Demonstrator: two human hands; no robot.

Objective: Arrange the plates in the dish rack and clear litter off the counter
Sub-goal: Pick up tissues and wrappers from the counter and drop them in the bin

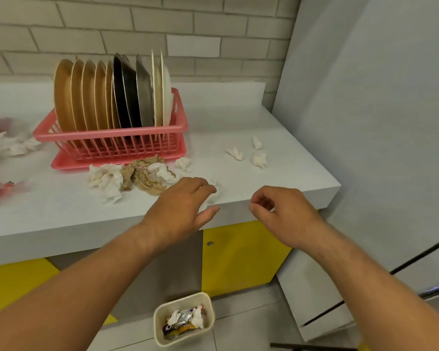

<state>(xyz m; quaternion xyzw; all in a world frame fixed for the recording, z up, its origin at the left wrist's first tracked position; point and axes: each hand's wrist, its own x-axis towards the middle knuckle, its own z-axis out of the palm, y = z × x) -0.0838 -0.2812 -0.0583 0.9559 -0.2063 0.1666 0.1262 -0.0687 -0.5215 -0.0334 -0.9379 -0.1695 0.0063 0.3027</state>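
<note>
A pink dish rack (107, 134) on the white counter (238, 117) holds upright plates: several tan ones (81, 97), dark ones (126, 95) and white ones (162, 97). A heap of crumpled white and brown tissues (137, 177) lies in front of the rack. My left hand (183, 206) reaches over the counter's front edge, its fingertips touching a small white tissue (215, 191). My right hand (276, 209) hovers in front of the edge with loosely curled fingers and holds nothing. Small tissue wads (257, 158) lie to the right.
A small cream bin (160, 333) with wrappers and tissue inside stands on the floor below my hands. More tissues (13, 145) and a pink plastic wrapper (0, 191) lie at the counter's left. Yellow cabinet doors (238, 257) sit under the counter; a white wall panel rises at the right.
</note>
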